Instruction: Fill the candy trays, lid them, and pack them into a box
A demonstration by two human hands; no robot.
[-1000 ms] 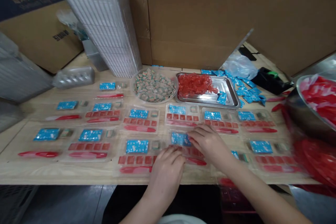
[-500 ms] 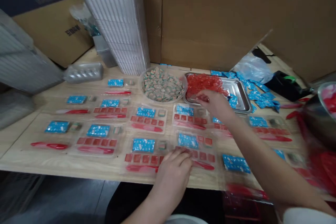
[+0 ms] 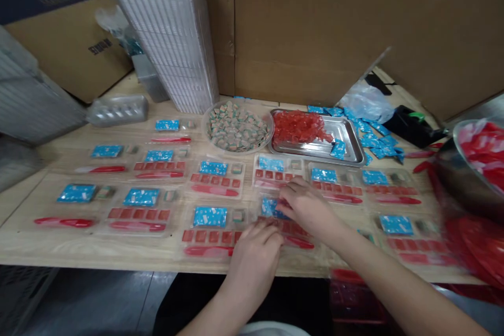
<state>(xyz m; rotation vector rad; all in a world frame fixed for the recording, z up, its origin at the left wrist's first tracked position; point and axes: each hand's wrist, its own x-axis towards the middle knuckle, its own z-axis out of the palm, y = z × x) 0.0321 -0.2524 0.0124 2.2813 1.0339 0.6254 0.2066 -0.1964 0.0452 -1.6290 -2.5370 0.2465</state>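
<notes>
My right hand [image 3: 305, 211] lies over a clear plastic tray [image 3: 299, 236] near the table's front edge, its fingertips at a blue sachet [image 3: 271, 208]. My left hand [image 3: 254, 257] rests at the tray's near left corner, fingers curled over a row of red square sweets [image 3: 285, 227]. Both hands hide part of that tray, and I cannot see whether either holds a piece. Similar trays lie in rows across the wooden table [image 3: 47, 244], each with a blue sachet, red squares and a long red strip.
Behind the trays stand a steel tray of red pieces [image 3: 299, 127] and a round bowl of striped sweets [image 3: 236, 127]. Loose blue sachets [image 3: 380, 142] lie to the right. A metal bowl of red items [image 3: 478, 157] stands at right. A stack of clear trays [image 3: 161, 37] leans on cardboard.
My right hand has come back from the steel tray to the front tray, beside my left hand. The view has shifted slightly.
</notes>
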